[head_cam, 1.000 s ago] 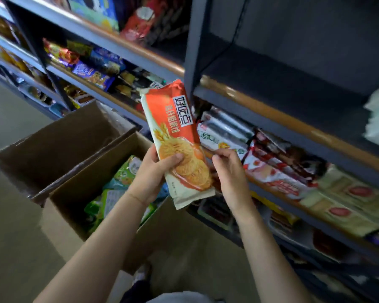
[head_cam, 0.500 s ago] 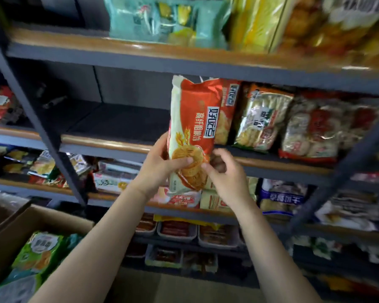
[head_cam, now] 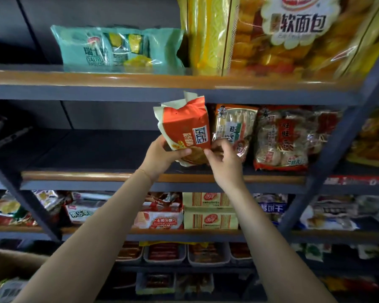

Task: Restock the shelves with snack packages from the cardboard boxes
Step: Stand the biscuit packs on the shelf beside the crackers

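Left hand: our left hand (head_cam: pixel 162 155) grips the lower end of the orange-and-cream plastic biscuit packet (head_cam: pixel 185 130), thumb across its front and fingers curled behind.
Right hand: our right hand (head_cam: pixel 224 162) pinches the packet's lower right corner between thumb and fingertips; how the other fingers lie we cannot quite tell, as the packet hides them.
Packet: it stands nearly upright, tipped a little to the left, its base just above the dark middle shelf with the wooden front edge (head_cam: pixel 96 177), its crimped top close under the shelf above.
Neighbours: just to its right stand a clear rice-cracker bag with orange trim (head_cam: pixel 235 127) and a red-and-clear rice-cracker bag (head_cam: pixel 281 138); to its left the shelf is bare.
Handling: we judge the packet light, its film slick and crinkly, the biscuits inside brittle.
Where to hold: low on both side edges, pressing lightly so nothing cracks.
Further out: a teal bread bag (head_cam: pixel 118 48) lies on the upper shelf, and a brown cardboard box (head_cam: pixel 13 265) sits at the lower left.
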A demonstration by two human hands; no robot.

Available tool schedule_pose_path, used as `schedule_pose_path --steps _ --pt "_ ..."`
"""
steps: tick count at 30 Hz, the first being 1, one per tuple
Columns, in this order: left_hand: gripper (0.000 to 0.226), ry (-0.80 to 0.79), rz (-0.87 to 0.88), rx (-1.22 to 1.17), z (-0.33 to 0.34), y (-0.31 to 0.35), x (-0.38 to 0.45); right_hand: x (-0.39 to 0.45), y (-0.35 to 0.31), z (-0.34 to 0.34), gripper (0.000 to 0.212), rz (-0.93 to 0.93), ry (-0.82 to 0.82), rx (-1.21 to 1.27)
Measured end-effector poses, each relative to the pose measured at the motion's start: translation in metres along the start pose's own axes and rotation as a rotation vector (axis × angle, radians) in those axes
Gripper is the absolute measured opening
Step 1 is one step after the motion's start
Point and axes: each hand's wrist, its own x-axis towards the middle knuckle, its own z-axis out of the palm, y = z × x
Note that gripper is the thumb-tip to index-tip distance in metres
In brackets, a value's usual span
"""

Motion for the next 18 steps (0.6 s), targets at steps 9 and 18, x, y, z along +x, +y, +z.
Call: schedule_pose_path --steps 9,18 --pt "0.046 -0.050 -0.047 0.127 -0.006 -0.030 0.016 0.012 0.031 0.022 0.026 0.032 -0.136 -0.075" --pt "0.054 0.046 -0.098 0.140 0.003 -0.037 0.038 0.028 0.028 0.029 0.020 -0.006 -0.066 -0.207"
